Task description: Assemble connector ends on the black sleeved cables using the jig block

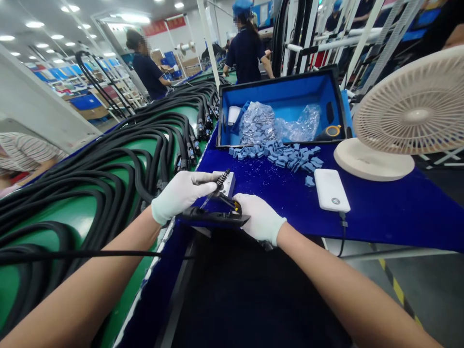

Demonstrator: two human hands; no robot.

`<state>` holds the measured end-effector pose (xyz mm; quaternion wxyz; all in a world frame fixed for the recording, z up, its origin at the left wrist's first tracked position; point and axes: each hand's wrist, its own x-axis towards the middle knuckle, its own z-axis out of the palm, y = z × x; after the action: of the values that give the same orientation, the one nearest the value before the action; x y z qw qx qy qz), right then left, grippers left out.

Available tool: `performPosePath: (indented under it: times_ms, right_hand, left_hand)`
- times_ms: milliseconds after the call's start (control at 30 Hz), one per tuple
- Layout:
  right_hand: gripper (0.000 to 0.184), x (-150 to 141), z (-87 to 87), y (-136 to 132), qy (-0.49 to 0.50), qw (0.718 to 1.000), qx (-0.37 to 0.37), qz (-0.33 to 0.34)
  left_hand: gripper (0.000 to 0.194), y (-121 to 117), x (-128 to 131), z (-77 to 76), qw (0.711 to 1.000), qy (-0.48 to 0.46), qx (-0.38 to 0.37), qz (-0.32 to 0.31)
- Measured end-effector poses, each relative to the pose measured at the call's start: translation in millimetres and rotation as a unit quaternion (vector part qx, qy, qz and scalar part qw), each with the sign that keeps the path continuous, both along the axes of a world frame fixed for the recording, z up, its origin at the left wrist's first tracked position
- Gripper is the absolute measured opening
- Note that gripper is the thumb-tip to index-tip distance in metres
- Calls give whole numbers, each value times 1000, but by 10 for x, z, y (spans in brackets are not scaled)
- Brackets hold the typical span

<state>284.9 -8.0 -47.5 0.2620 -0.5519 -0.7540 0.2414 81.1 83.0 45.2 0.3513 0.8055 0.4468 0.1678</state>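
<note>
Both hands wear white gloves and meet over the near edge of the blue-covered table. My left hand (184, 194) pinches a black piece with a ribbed, spring-like end (223, 178) between thumb and fingers. Closed fingers of my right hand (260, 218) hold a dark part with a small yellow patch (238, 208), whose kind I cannot make out. Just below both hands lies a long, flat black piece (217, 220), partly covered. A grey metal block (228, 185) stands on the table right behind the ribbed end.
Many small blue plastic clips (279, 155) lie before a blue crate (279, 96) holding plastic bags and a tape roll. To the right are a white power bank (331, 190) with a cable and a fan (373, 159). Thick black cables (119, 169) cover the green bench. Co-workers stand beyond.
</note>
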Motion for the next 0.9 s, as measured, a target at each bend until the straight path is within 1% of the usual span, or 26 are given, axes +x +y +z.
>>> performPosePath:
  times_ms: [100,200,267,367,400,433,467,500,533,567,600,633,667,733,767,800,833,900]
  right_hand:
    - [6,-71,-115,74,-29,999,21,-31]
    - [5,-125,-141,106,-55,996,11,-64]
    - [8,-98,-98,103,-61,996,8,-58]
    - [15,70,10,87,-77,997,12,-16]
    - [16,148,48,80,-96,995,9,-22]
    - [17,224,82,69,-119,992,7,-42]
    - [18,290,113,53,-137,988,10,-69]
    - [24,334,139,28,-140,986,16,-90]
    - [36,351,160,-6,-119,988,24,-95]
    - [52,338,176,-48,-69,994,27,-84]
    - [65,293,184,-95,4,998,19,-63]
    - [70,225,183,-143,93,995,-4,-46]
    - [67,140,174,-186,186,981,-42,-40]
    - [51,-31,129,-238,347,928,-119,-66]
    - [44,-97,99,-245,399,903,-136,-87]
    - [40,-143,67,-242,426,889,-133,-104]
    - [38,-167,39,-231,433,887,-112,-113]
    - [40,-166,-1,-204,413,902,-42,-117]
  left_hand:
    - [44,0,40,8,999,13,32,6]
    - [47,9,87,-4,1000,0,22,11]
    - [49,18,107,-17,1000,-11,1,12]
    - [46,52,107,-63,998,-35,-2,60]
    - [45,65,100,-81,996,-50,-4,79]
    - [46,75,91,-97,993,-70,-12,93]
    - [48,80,81,-107,991,-93,-27,96]
    - [51,76,72,-109,989,-113,-45,89]
    - [53,62,64,-103,987,-129,-60,76]
    - [55,38,59,-90,986,-141,-67,66]
    - [56,6,56,-73,986,-144,-64,59]
    - [55,-34,55,-53,988,-138,-55,52]
    - [53,-79,56,-35,990,-126,-41,43]
    - [48,-171,63,-13,996,-87,-14,2]
    - [45,-214,68,-13,998,-61,-3,-33]
    - [41,-252,74,-20,997,-34,6,-68]
    - [38,-285,82,-34,995,-10,14,-97]
    - [33,-336,97,-75,991,26,29,-127]
